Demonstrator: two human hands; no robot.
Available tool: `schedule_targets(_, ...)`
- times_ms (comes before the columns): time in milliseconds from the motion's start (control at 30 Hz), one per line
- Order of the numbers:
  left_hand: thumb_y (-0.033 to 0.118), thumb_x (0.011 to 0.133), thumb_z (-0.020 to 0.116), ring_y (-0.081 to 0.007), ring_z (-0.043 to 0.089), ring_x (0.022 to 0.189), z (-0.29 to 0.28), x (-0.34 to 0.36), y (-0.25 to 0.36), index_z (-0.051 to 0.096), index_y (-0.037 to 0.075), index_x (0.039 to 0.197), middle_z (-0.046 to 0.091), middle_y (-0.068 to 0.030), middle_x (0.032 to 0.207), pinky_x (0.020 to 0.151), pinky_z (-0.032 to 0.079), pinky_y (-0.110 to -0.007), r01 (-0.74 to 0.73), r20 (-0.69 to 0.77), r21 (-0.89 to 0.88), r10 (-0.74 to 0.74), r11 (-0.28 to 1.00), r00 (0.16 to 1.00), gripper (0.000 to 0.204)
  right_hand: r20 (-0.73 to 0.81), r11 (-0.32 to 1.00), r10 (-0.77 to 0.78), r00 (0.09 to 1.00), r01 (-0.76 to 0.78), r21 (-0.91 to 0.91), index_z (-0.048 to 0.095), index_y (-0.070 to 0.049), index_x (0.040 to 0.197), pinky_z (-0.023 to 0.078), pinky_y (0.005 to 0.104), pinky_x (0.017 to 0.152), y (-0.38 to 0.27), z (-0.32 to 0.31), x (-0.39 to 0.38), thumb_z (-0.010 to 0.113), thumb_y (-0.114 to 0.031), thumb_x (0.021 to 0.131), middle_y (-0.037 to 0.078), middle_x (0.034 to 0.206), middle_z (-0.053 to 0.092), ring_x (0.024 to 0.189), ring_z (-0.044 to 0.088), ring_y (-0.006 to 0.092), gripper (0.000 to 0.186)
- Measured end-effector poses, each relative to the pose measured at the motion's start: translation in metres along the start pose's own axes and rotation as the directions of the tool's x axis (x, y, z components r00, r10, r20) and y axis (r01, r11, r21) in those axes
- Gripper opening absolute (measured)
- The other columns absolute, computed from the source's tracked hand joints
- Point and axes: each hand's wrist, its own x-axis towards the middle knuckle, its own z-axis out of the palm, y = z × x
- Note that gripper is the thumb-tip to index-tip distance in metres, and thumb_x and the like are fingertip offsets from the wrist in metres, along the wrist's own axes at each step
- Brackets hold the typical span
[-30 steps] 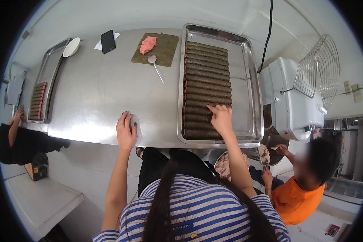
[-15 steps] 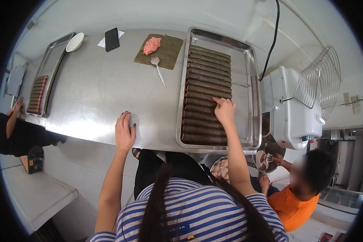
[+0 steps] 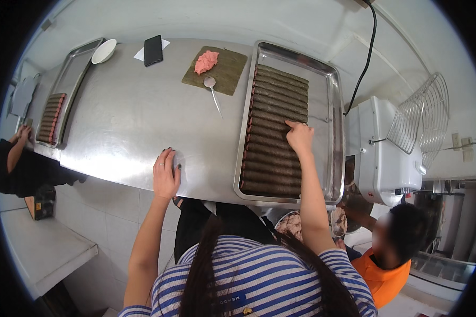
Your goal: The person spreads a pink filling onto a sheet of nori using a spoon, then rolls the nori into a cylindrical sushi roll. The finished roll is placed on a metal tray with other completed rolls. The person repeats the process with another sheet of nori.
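Note:
My right hand (image 3: 301,138) is over the large metal tray (image 3: 324,113), index finger stretched out and its tip on or just above one of the seaweed rolls (image 3: 272,150). Its other fingers look curled, and it holds nothing. The dark rolls lie side by side in a column, pink filling showing at their left ends. My left hand (image 3: 165,174) rests with fingers out on the near edge of the steel table (image 3: 127,116), also holding nothing. Beyond it lies a seaweed sheet (image 3: 232,71) bearing a lump of pink paste (image 3: 206,62) and the bowl of a spoon (image 3: 210,83).
A phone (image 3: 153,50) and a white bowl (image 3: 104,51) sit at the back left. Another tray (image 3: 82,66) holds shorter rolls. At right stand a white machine (image 3: 378,148) with a wire guard and a person in orange (image 3: 383,277). Another person's arm (image 3: 17,153) shows far left.
The view has shifted slightly, so the table and tray sit a little differently. My right hand's pointing finger is at a roll farther up the column. The person in orange has leaned and moved an arm.

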Motion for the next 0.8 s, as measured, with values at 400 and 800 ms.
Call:
schedule_targets(400, 0.009, 0.08, 0.059, -0.0332, 0.041, 0.125, 0.0, 0.0, -0.002, 0.044, 0.005, 0.13, 0.045, -0.0122, 0.134, 0.106, 0.033, -0.043, 0.015, 0.009, -0.016, -0.015, 1.0, 1.0, 0.053, 0.073, 0.999, 0.033, 0.997, -0.034, 0.017, 0.062, -0.019, 0.124, 0.038, 0.0413, 0.091, -0.014, -0.007, 0.041, 0.049, -0.005, 0.069, 0.017, 0.098, 0.068, 0.094, 0.063, 0.0322, 0.058)
schedule_targets(800, 0.01, 0.08, 0.059, -0.0338, 0.041, 0.125, -0.001, 0.002, -0.002, 0.044, 0.005, 0.128, 0.045, -0.0131, 0.133, 0.104, 0.033, -0.045, 0.019, 0.012, -0.034, -0.019, 0.999, 1.0, 0.05, 0.094, 0.997, 0.077, 0.993, -0.077, -0.006, 0.059, -0.026, 0.129, 0.036, 0.0464, 0.097, -0.001, 0.004, 0.082, 0.048, -0.005, 0.07, 0.017, 0.106, 0.067, 0.104, 0.061, 0.0332, 0.063)
